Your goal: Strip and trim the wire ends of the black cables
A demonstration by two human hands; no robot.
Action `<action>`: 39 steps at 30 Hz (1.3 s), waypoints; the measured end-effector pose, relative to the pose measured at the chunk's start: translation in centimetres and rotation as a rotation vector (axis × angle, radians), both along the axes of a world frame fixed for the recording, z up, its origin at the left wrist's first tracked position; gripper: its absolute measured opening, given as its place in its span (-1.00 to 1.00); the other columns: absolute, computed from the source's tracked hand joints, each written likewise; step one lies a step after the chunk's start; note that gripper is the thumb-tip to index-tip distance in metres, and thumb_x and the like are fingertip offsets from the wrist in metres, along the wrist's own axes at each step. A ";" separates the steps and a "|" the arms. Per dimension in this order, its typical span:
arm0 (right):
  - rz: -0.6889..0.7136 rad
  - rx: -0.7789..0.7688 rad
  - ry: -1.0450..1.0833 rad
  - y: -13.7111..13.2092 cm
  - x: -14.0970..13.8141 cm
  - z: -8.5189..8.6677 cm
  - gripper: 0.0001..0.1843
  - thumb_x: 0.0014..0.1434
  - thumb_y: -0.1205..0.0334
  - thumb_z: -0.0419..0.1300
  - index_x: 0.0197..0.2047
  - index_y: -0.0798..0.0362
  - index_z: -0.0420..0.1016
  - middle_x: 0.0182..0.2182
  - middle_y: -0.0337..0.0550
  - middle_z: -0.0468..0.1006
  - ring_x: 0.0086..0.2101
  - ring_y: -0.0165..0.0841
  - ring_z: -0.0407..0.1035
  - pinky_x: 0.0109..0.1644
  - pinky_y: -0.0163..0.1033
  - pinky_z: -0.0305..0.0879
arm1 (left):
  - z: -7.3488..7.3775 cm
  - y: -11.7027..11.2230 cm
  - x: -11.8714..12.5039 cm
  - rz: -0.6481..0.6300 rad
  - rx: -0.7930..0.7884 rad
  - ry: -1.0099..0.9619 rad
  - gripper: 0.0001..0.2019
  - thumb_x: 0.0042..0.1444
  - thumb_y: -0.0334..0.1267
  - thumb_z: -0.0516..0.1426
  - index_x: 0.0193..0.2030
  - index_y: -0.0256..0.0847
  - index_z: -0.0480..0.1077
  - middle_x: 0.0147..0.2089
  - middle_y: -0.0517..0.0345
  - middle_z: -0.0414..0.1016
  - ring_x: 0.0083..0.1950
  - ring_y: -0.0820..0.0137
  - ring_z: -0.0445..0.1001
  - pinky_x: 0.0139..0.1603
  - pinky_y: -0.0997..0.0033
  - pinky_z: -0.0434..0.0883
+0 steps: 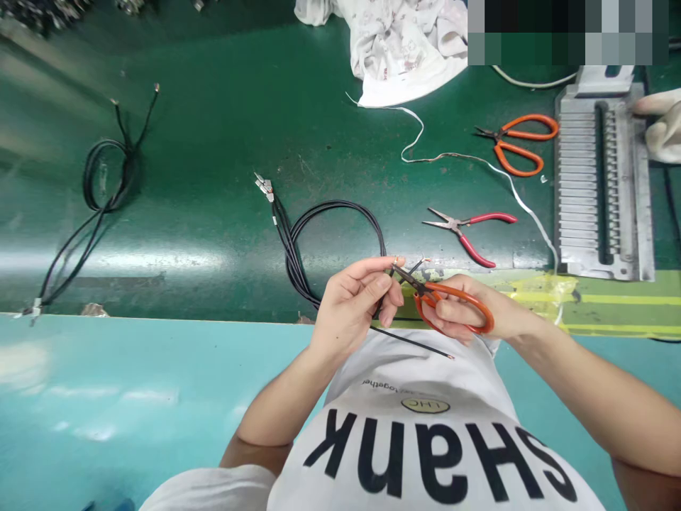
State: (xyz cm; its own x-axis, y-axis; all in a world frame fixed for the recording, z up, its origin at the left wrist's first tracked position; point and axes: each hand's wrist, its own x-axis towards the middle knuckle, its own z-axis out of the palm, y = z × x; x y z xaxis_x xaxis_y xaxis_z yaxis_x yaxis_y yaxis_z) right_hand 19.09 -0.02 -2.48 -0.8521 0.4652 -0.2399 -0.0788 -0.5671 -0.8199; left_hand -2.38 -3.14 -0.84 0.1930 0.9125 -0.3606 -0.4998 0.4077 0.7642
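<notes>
My left hand [354, 305] is closed in a pinch on the end of a black cable [335, 209] that loops back over the green bench. My right hand [468, 312] grips orange-handled scissors [452, 301], fingers through the loops, with the blades meeting the cable end right by my left fingertips. Another thin black wire end [420, 345] sticks out below my hands over my white shirt. The cable's far end carries small metal terminals [264, 187].
Red-handled pliers [468, 227] lie just beyond my hands, and a second pair of orange scissors [518, 142] further back. A ribbed metal fixture [601, 184] stands at right, touched by another person's hand [660, 121]. A second black cable bundle [101, 184] lies far left, with white cloth [404, 42] at the back.
</notes>
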 end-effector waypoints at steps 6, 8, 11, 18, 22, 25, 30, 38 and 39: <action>-0.015 0.063 -0.209 0.2 0.0 1.2 -0.61 0.24 0.07 0.32 -0.46 0.08 0.30 -0.66 -0.39 0.31 -0.62 -0.56 0.09 -0.53 -0.37 0.00 | -0.1 0.1 0.0 -0.011 0.002 -0.013 -0.79 0.24 -0.31 0.23 0.00 -0.25 0.55 -0.45 0.15 0.52 -0.59 0.57 0.36 -0.59 0.58 0.25; -0.018 0.073 -0.239 0.2 0.1 1.6 -0.65 0.22 0.10 0.34 -0.46 0.08 0.32 -0.66 -0.40 0.32 -0.62 -0.55 0.10 -0.53 -0.38 0.02 | -0.1 0.1 0.1 -0.004 -0.001 -0.017 -0.80 0.25 -0.32 0.23 -0.01 -0.25 0.56 -0.45 0.15 0.51 -0.60 0.58 0.35 -0.59 0.57 0.25; 0.110 0.042 -0.206 0.4 1.0 2.2 -0.70 0.24 0.08 0.30 -0.42 0.08 0.40 -0.67 -0.40 0.31 -0.63 -0.53 0.13 -0.55 -0.38 0.02 | 0.0 0.0 0.1 0.007 -0.005 -0.016 -0.80 0.24 -0.32 0.23 -0.01 -0.24 0.55 -0.44 0.14 0.53 -0.60 0.56 0.35 -0.60 0.57 0.24; 0.079 0.383 -0.506 1.0 3.4 3.1 -0.65 0.23 0.00 0.30 -0.37 0.07 0.33 -0.48 -0.33 0.28 -0.47 -0.49 0.09 -0.45 -0.36 0.00 | 0.3 0.1 0.0 -0.001 0.005 -0.006 -0.76 0.26 -0.30 0.21 0.05 -0.27 0.49 -0.44 0.14 0.51 -0.60 0.58 0.31 -0.58 0.56 0.20; 0.087 0.261 -0.243 0.9 2.2 2.6 -0.54 0.34 -0.16 0.13 -0.35 0.09 0.35 -0.53 -0.31 0.31 -0.53 -0.50 0.10 -0.47 -0.34 0.01 | 0.3 0.2 -0.1 0.003 0.000 0.013 -0.71 0.28 -0.28 0.20 0.11 -0.26 0.44 -0.47 0.18 0.45 -0.59 0.60 0.25 -0.55 0.58 0.15; 0.095 0.180 -0.037 0.9 0.6 2.0 -0.42 0.39 -0.23 -0.03 -0.37 0.12 0.39 -0.58 -0.26 0.35 -0.55 -0.47 0.21 -0.44 -0.31 0.12 | 0.2 0.2 -0.3 0.002 -0.024 -0.016 -0.72 0.26 -0.26 0.22 0.09 -0.27 0.48 -0.51 0.21 0.38 -0.59 0.62 0.17 -0.57 0.59 0.07; 0.072 0.008 0.109 0.8 -1.3 0.2 -0.36 0.41 -0.26 -0.11 -0.42 0.11 0.36 -0.66 -0.32 0.28 -0.62 -0.50 0.15 -0.51 -0.35 0.12 | 0.5 0.2 -0.7 0.018 -0.084 -0.075 -0.74 0.24 -0.29 0.24 0.05 -0.27 0.54 -0.51 0.20 0.35 -0.59 0.66 0.15 -0.56 0.61 0.04; 0.098 -0.216 0.203 0.3 -2.0 -1.5 -0.30 0.37 -0.34 -0.19 -0.41 0.09 0.33 -0.69 -0.39 0.20 -0.71 -0.54 0.02 -0.66 -0.40 0.00 | 0.6 0.3 -1.3 -0.018 -0.107 -0.151 -0.77 0.25 -0.33 0.22 0.02 -0.26 0.59 -0.52 0.22 0.31 -0.62 0.69 0.13 -0.54 0.60 0.04; 0.098 -0.224 0.205 0.2 -2.0 -1.6 -0.31 0.37 -0.35 -0.19 -0.41 0.09 0.33 -0.70 -0.40 0.19 -0.71 -0.55 0.01 -0.66 -0.41 0.00 | 0.6 0.4 -1.4 -0.019 -0.110 -0.153 -0.77 0.25 -0.33 0.23 0.02 -0.26 0.59 -0.52 0.22 0.32 -0.62 0.69 0.13 -0.54 0.59 0.04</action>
